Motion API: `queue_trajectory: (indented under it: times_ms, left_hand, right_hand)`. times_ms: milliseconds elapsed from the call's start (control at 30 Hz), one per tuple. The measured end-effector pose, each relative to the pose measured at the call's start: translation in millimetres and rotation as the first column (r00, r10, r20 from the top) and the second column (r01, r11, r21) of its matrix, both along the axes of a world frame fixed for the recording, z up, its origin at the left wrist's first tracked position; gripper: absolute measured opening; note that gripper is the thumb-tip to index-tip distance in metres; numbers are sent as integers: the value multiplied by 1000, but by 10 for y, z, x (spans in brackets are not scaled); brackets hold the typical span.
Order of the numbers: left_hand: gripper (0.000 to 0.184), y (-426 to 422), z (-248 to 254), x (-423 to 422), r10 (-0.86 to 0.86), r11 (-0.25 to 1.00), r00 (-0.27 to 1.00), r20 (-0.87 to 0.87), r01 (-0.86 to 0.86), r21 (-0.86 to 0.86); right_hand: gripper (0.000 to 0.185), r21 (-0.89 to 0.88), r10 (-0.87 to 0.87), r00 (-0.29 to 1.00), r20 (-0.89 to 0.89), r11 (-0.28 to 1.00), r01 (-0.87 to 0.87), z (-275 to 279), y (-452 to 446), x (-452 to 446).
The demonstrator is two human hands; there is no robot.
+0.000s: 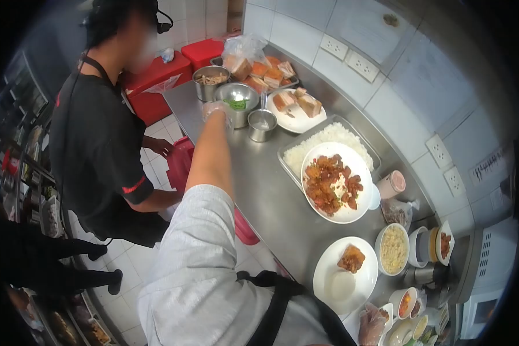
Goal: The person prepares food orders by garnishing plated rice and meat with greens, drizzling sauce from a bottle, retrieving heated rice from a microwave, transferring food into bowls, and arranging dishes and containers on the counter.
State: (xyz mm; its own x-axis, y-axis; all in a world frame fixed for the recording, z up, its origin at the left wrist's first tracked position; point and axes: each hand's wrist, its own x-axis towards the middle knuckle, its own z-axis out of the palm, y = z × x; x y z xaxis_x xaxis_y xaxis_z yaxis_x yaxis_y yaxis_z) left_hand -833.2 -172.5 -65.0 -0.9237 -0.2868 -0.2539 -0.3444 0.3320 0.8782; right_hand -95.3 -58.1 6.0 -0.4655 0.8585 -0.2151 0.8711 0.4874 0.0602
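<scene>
My left hand [217,112], in what looks like a clear plastic glove, is stretched out to the far end of the steel counter. It is at the near-left rim of a metal bowl [249,94] with chopped green herbs [235,104] in it. Its fingers are too small and blurred to read. Beside the bowl stand a steel pot of pale strips [211,78] and a small steel pot [262,126] with a utensil in it. Closer to me, a white plate [324,262] holds a molded mound of rice [339,285] and a browned meat piece [351,259]. My right hand is out of view.
A co-worker [98,132] in black stands left of the counter [259,190]. Along the wall sit a rice tray [282,155], a large white dish of diced meat [360,202], a plate of pork blocks [297,124] and a bowl of yellowish grains [393,249]. Red bins [155,78] stand behind.
</scene>
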Motion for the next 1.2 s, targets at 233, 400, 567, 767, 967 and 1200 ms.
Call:
queue_trajectory:
  times_ms: [233,400,567,767,967,1200]
  left_hand:
    - [28,-123,324,-23,-488,670,873,9,381,-637]
    - [21,-147,423,-94,-644,413,759,-100,235,-880]
    - [19,-396,520,146,-705,685,542,-457,353,-637]
    - [21,-759,758,2070,-433,592,766,-475,639,491]
    - [18,-684,464,4148,-641,601,675,-365,737,309]
    - [29,-263,175,5426,-546,776,753,-366,620,119]
  right_hand:
    - [33,-35,65,998,15,997,-65,-18,61,-70]
    - [35,11,170,979,-114,985,-170,-214,156,24]
    - [27,-38,134,793,-594,980,-194,-449,381,-151]
    - [26,-29,264,489,-831,858,-512,174,117,-1185]
    - [46,268,714,227,-663,509,-818,335,107,-1733]
    - [54,245,835,434,-339,524,-816,-13,-17,-1425]
